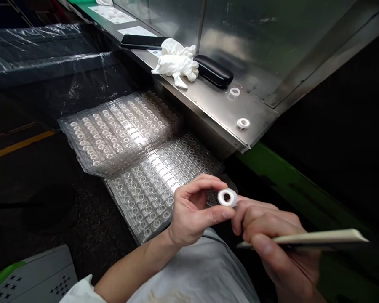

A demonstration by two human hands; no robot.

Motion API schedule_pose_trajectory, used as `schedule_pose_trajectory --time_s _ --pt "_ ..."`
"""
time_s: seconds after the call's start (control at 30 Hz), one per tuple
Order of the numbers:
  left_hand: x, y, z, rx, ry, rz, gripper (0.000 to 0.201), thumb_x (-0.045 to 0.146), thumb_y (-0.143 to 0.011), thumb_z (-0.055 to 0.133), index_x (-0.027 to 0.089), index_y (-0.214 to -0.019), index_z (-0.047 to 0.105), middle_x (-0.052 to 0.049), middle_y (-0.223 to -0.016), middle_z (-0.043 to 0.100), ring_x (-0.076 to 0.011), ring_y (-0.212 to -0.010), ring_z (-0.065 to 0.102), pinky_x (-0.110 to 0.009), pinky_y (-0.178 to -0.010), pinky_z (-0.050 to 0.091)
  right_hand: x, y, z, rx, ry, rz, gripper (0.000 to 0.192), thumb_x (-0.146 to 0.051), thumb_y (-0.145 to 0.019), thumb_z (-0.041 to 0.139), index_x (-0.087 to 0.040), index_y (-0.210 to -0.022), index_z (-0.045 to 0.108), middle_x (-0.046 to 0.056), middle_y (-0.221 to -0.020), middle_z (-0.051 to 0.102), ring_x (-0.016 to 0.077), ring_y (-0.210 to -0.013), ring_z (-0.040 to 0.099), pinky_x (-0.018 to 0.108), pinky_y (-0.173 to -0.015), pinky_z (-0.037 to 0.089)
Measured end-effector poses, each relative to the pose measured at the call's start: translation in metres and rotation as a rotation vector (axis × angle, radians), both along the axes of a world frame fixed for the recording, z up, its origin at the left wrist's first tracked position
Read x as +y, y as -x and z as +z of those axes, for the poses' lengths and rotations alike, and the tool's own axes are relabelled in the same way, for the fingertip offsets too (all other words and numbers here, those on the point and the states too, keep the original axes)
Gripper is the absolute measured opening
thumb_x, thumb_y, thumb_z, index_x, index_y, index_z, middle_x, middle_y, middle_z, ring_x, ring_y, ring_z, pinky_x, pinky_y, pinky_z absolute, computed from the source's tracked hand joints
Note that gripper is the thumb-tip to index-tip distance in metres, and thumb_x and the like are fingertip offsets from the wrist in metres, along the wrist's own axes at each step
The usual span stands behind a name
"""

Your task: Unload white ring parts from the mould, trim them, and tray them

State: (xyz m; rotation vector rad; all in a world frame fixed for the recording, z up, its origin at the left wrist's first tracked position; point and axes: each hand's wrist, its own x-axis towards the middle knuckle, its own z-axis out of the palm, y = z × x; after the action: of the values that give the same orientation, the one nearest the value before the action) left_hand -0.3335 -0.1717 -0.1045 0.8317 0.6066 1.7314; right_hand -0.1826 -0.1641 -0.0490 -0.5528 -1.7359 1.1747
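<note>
A small white plastic ring (pixel 227 197) is pinched between the thumb and index finger of my left hand (pixel 192 208), its hole facing me. My right hand (pixel 274 235) is closed round a thin, flat tool with a long cream-coloured handle (pixel 326 237). The tool's working end is blurred and partly hidden, so its kind does not show. My right fingers are right beside the ring, at its right edge. Below and behind my left hand is a clear plastic tray (pixel 145 202) with rows of round pockets.
Stacked clear trays (pixel 116 130) filled with white rings stand farther left. On the metal ledge (pixel 208 103) are a crumpled white glove or cloth (pixel 177 63), a black case (pixel 214 70) and two loose rings (pixel 243 123). Bins under clear plastic film (pixel 50 63) stand at the back left.
</note>
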Motion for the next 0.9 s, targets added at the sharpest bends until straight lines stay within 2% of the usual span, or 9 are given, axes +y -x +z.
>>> schedule_pose_trajectory --time_s 0.07,0.23,0.33,0.43,0.57,0.77,0.83,0.9 --pt "0.001 0.001 -0.001 0.04 -0.014 0.017 0.036 0.021 -0.067 0.098 0.023 -0.1 0.084 -0.006 -0.091 0.071 -0.0145 -0.088 0.064 -0.024 -0.079 0.053 0.001 -0.003 -0.001 -0.009 0.022 -0.012 0.023 -0.019 -0.094 0.056 -0.019 -0.072 0.059 -0.001 -0.061 0.051 0.0158 -0.063 0.058 0.041 -0.079 0.054" --pt "0.002 0.003 -0.004 0.053 -0.004 0.018 0.036 0.02 -0.066 0.098 0.024 -0.099 0.084 -0.006 -0.093 0.071 -0.0144 -0.09 0.065 -0.024 -0.08 0.053 -0.006 -0.014 -0.002 0.013 0.143 -0.075 0.023 -0.024 -0.097 0.056 -0.02 -0.076 0.064 -0.001 -0.064 0.053 0.0199 -0.072 0.066 0.052 -0.101 0.051" --pt "0.001 0.002 -0.005 0.038 0.003 0.004 0.037 0.021 -0.066 0.098 0.025 -0.1 0.084 -0.005 -0.094 0.071 -0.0142 -0.09 0.064 -0.024 -0.079 0.053 -0.009 -0.013 0.0 0.072 0.198 -0.06 0.025 -0.029 -0.098 0.056 -0.02 -0.076 0.066 -0.002 -0.061 0.051 0.0214 -0.071 0.068 0.054 -0.106 0.049" --pt "0.0 0.002 -0.007 0.025 0.001 0.01 0.037 0.022 -0.067 0.099 0.026 -0.101 0.084 -0.005 -0.094 0.071 -0.0141 -0.09 0.065 -0.024 -0.078 0.053 -0.01 -0.009 -0.003 0.105 0.207 -0.036 0.026 -0.028 -0.098 0.057 -0.02 -0.075 0.065 -0.002 -0.061 0.051 0.0199 -0.067 0.066 0.051 -0.099 0.052" --pt "0.001 0.006 -0.009 0.049 0.003 0.016 0.036 0.021 -0.068 0.098 0.025 -0.1 0.084 -0.006 -0.094 0.072 -0.0156 -0.09 0.066 -0.026 -0.08 0.053 -0.009 -0.007 -0.01 0.036 0.244 -0.046 0.025 -0.024 -0.098 0.055 -0.019 -0.074 0.063 0.001 -0.067 0.058 0.0186 -0.068 0.063 0.047 -0.089 0.056" --pt "0.001 0.008 -0.009 0.094 -0.012 0.022 0.037 0.024 -0.068 0.098 0.025 -0.103 0.084 -0.006 -0.093 0.071 -0.0154 -0.091 0.065 -0.026 -0.083 0.052 -0.003 -0.003 -0.007 0.023 0.215 -0.07 0.027 -0.028 -0.099 0.056 -0.02 -0.073 0.06 -0.002 -0.062 0.052 0.0187 -0.072 0.067 0.048 -0.104 0.052" --pt "0.001 0.011 -0.015 0.124 0.024 0.042 0.038 0.027 -0.067 0.098 0.025 -0.102 0.084 -0.008 -0.096 0.072 -0.0167 -0.091 0.065 -0.029 -0.083 0.052 0.0 -0.009 -0.014 -0.078 0.231 -0.111 0.028 -0.032 -0.099 0.057 -0.022 -0.073 0.062 0.001 -0.065 0.058 0.021 -0.075 0.068 0.044 -0.096 0.056" --pt "0.006 0.028 -0.031 0.241 0.088 0.112 0.038 0.035 -0.068 0.098 0.023 -0.101 0.084 -0.009 -0.097 0.073 -0.018 -0.09 0.065 -0.031 -0.083 0.052 0.005 -0.023 -0.033 -0.309 0.254 -0.207 0.029 -0.039 -0.098 0.06 -0.024 -0.075 0.067 0.004 -0.072 0.066 0.0251 -0.076 0.07 0.04 -0.08 0.06"
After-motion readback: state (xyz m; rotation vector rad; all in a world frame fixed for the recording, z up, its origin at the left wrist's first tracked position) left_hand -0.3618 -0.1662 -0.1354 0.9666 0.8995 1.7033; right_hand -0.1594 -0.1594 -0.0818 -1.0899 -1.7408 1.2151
